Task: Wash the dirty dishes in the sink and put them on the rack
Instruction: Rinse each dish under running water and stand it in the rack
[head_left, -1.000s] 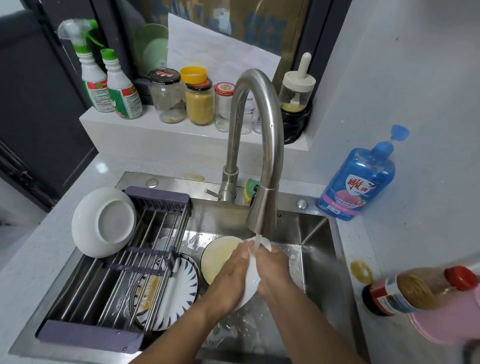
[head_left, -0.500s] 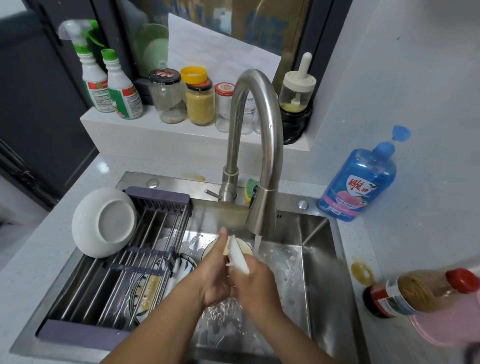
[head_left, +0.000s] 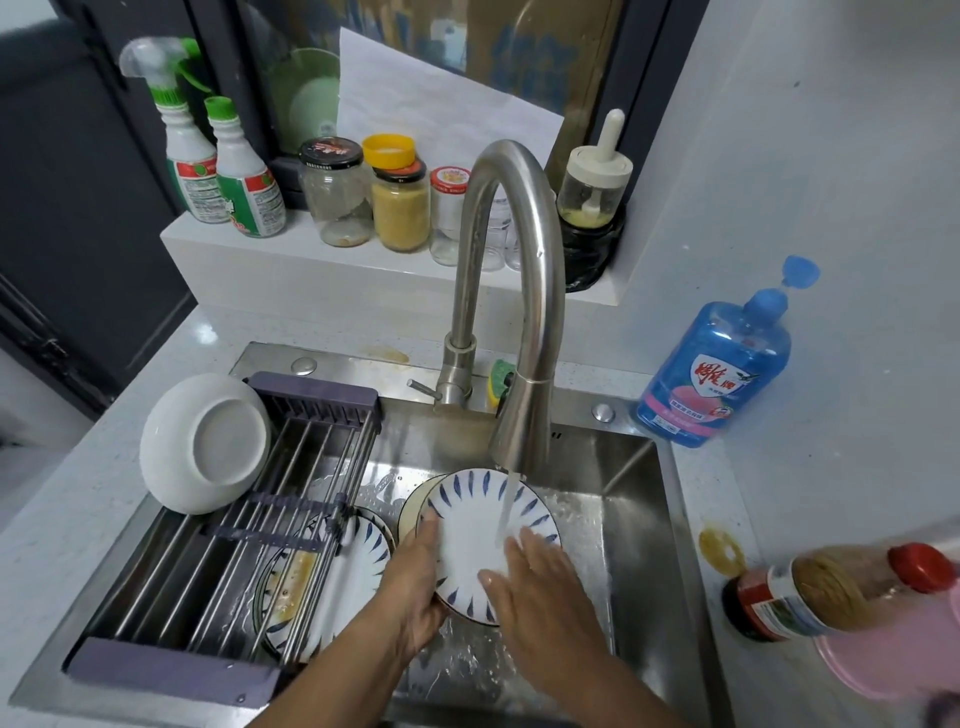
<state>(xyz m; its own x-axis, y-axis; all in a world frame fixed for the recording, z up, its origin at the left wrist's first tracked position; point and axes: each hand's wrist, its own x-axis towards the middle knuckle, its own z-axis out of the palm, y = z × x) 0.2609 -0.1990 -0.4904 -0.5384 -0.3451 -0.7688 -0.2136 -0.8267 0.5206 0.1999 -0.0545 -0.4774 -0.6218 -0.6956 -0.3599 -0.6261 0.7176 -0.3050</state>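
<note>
Looked down on a pale speckled surface with a steel sink sunk into it, a grey wall to the right and a dark window frame behind. Noted a white ledge along the far edge of the surface, crowded with two green-capped spray bottles, several jars and a dispenser with a white plunger, a sheet of paper leaning behind. Noted a rack of steel bars with purple ends across the left half of the sink, a white bowl upturned and tilted at its far left corner. Saw a soiled patterned dish below the bars, and a yellowish dish just behind the plate.

Held the plate, white with blue dashes, face up under the tap, water running onto its centre. Gripped its left rim with the left hand, thumb on the face, fingers curled beneath. Pressed the right hand flat on its lower right, fingers straight, grasping nothing.

Made out red Chinese characters on a white shield on the blue soap bottle, by the far right corner of the sink. Could not read the red-and-green spray labels, nor the red print on the jar lids. Found a red-capped sauce bottle at the right edge of the surface, label blurred, a yellow ring stain beside it.
</note>
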